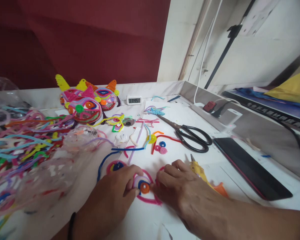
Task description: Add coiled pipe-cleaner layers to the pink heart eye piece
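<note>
A pipe-cleaner eye (145, 188) lies on the white table, with an orange coil, a small pearl-like bead, a blue ring, lilac bands and a magenta outline. My left hand (115, 186) is closed on its left edge, thumb and forefinger at the rim. From the other side my right hand (176, 185) has curled fingers gripping the right edge, hiding part of it. Beyond the left hand lies a second coiled piece (117, 166), pink with a dark blue centre, partly covered. A yellow glue gun (198, 170) rests just past my right hand.
Black-handled scissors (192, 136) and a dark phone (251, 168) lie at right, near a power strip (215, 116). Tangled pipe cleaners (27, 143) and plastic bags (50, 180) cover the left. Behind stand colourful pipe-cleaner masks (86, 105) and a small digital clock (134, 100).
</note>
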